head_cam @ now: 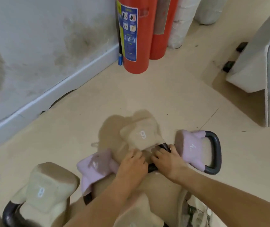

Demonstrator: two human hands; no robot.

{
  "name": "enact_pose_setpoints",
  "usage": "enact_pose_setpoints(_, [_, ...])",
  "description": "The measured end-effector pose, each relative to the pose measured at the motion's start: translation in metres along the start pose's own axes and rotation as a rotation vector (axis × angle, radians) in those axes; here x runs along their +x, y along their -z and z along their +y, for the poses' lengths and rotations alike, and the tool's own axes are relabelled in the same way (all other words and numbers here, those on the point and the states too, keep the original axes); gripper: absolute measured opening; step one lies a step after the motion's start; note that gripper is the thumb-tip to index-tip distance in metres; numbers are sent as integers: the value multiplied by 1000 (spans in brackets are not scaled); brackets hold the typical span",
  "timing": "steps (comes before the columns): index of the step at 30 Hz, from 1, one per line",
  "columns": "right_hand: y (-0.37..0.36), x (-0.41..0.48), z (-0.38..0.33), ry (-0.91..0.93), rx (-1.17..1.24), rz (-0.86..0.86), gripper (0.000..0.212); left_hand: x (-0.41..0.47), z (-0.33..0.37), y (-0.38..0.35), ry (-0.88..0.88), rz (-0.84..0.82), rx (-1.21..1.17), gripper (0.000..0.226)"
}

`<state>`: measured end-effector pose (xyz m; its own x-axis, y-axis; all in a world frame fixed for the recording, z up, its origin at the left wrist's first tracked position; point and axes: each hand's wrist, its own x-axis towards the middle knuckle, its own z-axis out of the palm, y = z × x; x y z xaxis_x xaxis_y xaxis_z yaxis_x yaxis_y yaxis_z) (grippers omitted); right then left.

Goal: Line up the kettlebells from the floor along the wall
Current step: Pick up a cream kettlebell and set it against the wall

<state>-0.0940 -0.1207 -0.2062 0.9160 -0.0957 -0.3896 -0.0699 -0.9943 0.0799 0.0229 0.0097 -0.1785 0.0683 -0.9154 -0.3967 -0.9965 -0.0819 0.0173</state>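
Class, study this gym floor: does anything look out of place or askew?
Yes. The kettlebells lie tipped on their sides, scattered away from the wall: a pink 4 with its handle pointing right, a beige 8, another pink one. Both hands, left hand and right hand, hold the handle of the beige 6.

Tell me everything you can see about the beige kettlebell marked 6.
The beige kettlebell marked 6 lies tipped on the floor, base pointing away from the person. Its faceted body looks matte and coated, with a white 6. Its dark handle faces the person; the left hand and right hand both rest on it. It sits apart from the wall.
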Motion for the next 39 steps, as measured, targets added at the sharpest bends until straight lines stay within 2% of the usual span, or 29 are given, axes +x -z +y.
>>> enact_pose_setpoints(2, [-5, 7, 2, 69, -73, 104, 23, 0, 8, -15, -20, 7, 1, 5])
enact_pose_setpoints(5, [-10, 10, 5, 153, -45, 223, 20, 1, 11, -16, 45, -12, -102, 3])
enact_pose_setpoints(8, [8, 14, -4, 214, 64, 149, 30, 2, 0, -2, 99, -1, -139, 7])
enact_pose_setpoints(10, [34, 16, -18, 151, 185, 124, 40, -7, -15, 12, 145, 1, -168, 11])
enact_pose_setpoints(12, [71, 20, -20, 80, 414, 195, 35, -20, -32, 32, 194, 61, -270, 11])
enact_pose_setpoints(14, [106, 27, -9, 17, 669, 142, 31, -24, -50, 58, 220, 106, -434, 10])
enact_pose_setpoints(17, [133, 33, 10, -70, 873, 103, 32, -17, -64, 85, 284, 169, -538, 13])
enact_pose_setpoints(19, [137, 39, 19, -160, 989, 81, 39, -9, -70, 89, 367, 285, -605, 24])
enact_pose_setpoints(21, [144, 51, 32, -289, 1152, 113, 46, -1, -77, 96, 511, 396, -819, 42])
enact_pose_setpoints(23, [152, 62, 52, -437, 1404, 164, 49, 12, -80, 109, 606, 397, -1089, 53])
enact_pose_setpoints(25, [156, 67, 67, -526, 1643, 223, 50, 30, -73, 126, 640, 313, -1411, 44])
enact_pose_setpoints(27, [151, 68, 62, -539, 1791, 288, 49, 45, -62, 139, 646, 242, -1594, 22])
enact_pose_setpoints(29, [142, 66, 44, -539, 1908, 344, 41, 57, -58, 145, 669, 209, -1740, 26])
enact_pose_setpoints(32, [133, 61, 30, -542, 1879, 313, 34, 72, -68, 146, 766, 174, -1958, 28])
enact_pose_setpoints(34, [133, 61, 34, -549, 1848, 300, 30, 84, -76, 148, 771, 100, -2022, 31])
enact_pose_setpoints(37, [148, 71, 35, -562, 1688, 314, 11, 99, -83, 154, 751, 75, -1850, 30])
enact_pose_setpoints(39, [151, 80, 28, -621, 1667, 351, 9, 102, -89, 149, 744, 110, -1761, 26])
